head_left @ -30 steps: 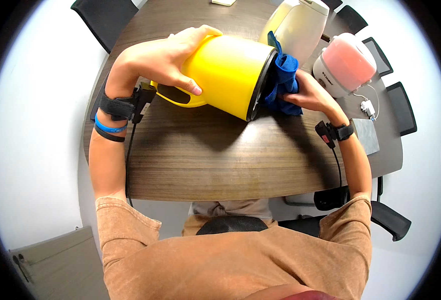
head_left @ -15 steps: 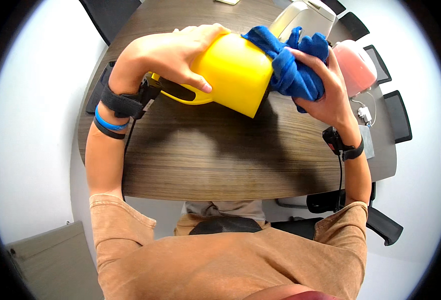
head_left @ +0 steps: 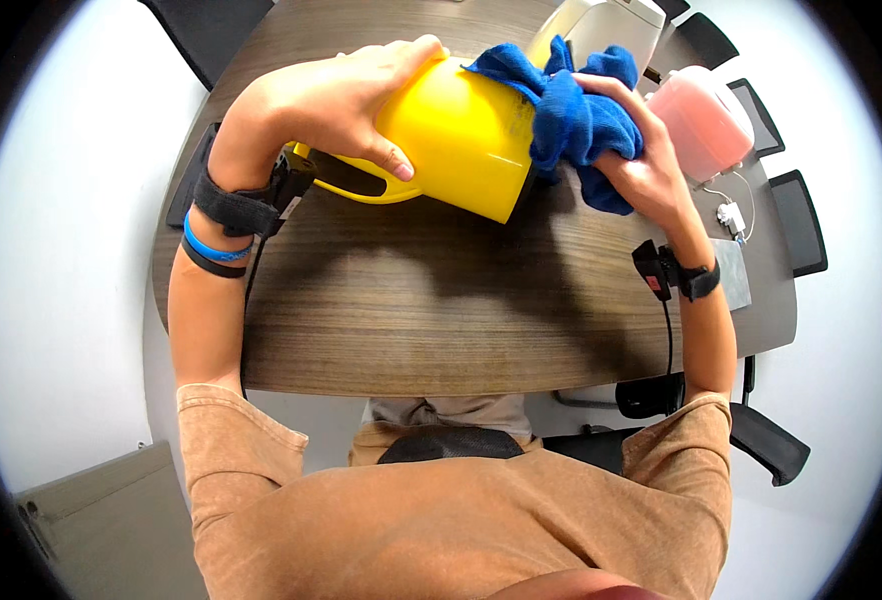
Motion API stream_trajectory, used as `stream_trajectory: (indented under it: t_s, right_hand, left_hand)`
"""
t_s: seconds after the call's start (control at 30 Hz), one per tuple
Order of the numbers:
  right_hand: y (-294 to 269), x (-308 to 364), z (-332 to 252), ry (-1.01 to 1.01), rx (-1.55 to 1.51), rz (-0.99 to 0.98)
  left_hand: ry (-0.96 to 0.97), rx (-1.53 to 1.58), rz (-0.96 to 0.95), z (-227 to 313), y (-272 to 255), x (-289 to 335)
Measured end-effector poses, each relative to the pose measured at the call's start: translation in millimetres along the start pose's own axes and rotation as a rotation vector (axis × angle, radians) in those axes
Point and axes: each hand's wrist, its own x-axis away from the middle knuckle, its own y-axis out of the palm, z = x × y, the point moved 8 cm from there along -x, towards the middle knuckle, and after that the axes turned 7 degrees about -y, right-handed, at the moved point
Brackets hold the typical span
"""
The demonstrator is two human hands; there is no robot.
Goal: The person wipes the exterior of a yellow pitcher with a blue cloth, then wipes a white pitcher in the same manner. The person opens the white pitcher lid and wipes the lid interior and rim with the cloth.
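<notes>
Yellow jug [head_left: 461, 140] in play, tipped on its side over the near part of the table [head_left: 441, 330], its dark-edged end facing right; a wipe-down of that end looks like the step in hand! Nearest, there's brown wood with the jug's shadow [head_left: 501, 250] falling across it, so the jug seems lifted clear; then comes the handle [head_left: 381, 195], a yellow loop slanting down at the near side, with no fingers through it that I can see; behind it the left hand [head_left: 346, 105] is wrapped wide on the body, thumb on the near face, fingers over the far side; across from it the right hand [head_left: 651, 165] clasps a bunched blue cloth [head_left: 586, 125] between thumb and fingers, folds lapping the jug's upper right edge; cloth hides that end, so mouth or base, I cannot tell; the next move, I judge, calls for a firm left hold against the push and a supple right wrist to follow the curve; and what a shine on that jug, smooth, bright, glossy along the lower edge, no dent showing; farther back, a cream appliance [head_left: 616, 35] stands beyond the cloth, a pink-topped cooker [head_left: 701, 120] to its right.
</notes>
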Motion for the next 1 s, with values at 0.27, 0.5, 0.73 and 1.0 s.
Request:
stream_trajectory:
  t_s: [0.27, 0.5, 0.73, 1.0]
  right_hand:
    - [38.4, 39.2, 72.7, 0.336, 0.084, -0.243]
    - [10.7, 17.9, 28.2, 0.067, 0.183, 0.028]
    - [8.2, 9.3, -40.4, -0.327, 0.392, 0.075]
    - [27.7, 37.2, -39.9, -0.421, 0.392, -0.200]
  left_hand:
    - [0.125, -0.087, 0.137, 0.1, -1.7, -2.1]
    - [0.038, -0.010, 0.017, -12.0, 3.6, -0.1]
    - [-0.078, -0.205, 0.054, -18.0, 11.9, 0.3]
    - [-0.120, -0.328, 0.151, -14.1, 14.3, -5.6]
